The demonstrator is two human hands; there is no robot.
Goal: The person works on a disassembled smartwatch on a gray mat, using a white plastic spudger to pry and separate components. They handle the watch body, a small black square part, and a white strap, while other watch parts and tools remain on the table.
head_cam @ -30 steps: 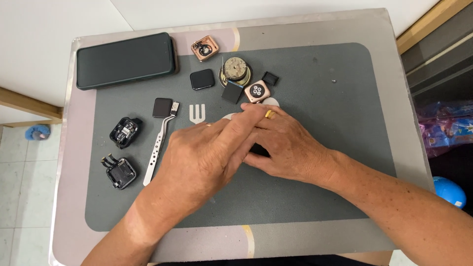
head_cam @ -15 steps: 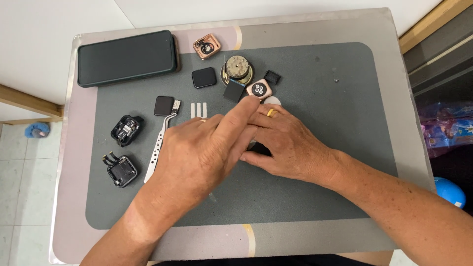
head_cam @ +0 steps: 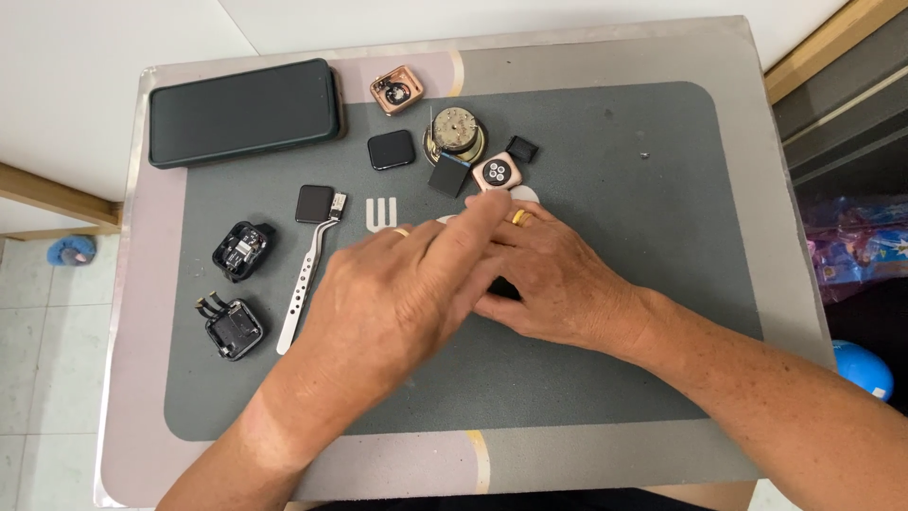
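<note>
Rose-gold watch case [head_cam: 497,173] lies back up just beyond the fingertips of the left hand [head_cam: 397,293], which crosses over the right hand [head_cam: 558,279] – both flat, fingers together, perhaps pinning some dark part [head_cam: 504,289], mostly hidden underneath – while tweezers [head_cam: 305,277] wait left of them.

Both hands rest palm-down at the centre of a dark grey work mat [head_cam: 605,378], the left hand [head_cam: 397,298] overlapping the right hand [head_cam: 558,284]; whatever lies beneath them is hidden. The left index fingertip lies just beside a rose-gold watch case [head_cam: 497,172] lying back-up. Near it sit a round brass mechanism [head_cam: 456,130] and a small black square screen [head_cam: 391,149]. Steel tweezers [head_cam: 303,284] lie left of the hands, two black watch housings [head_cam: 236,289] further left. A black smartphone [head_cam: 244,112] occupies the upper left corner of the table [head_cam: 142,416].
</note>
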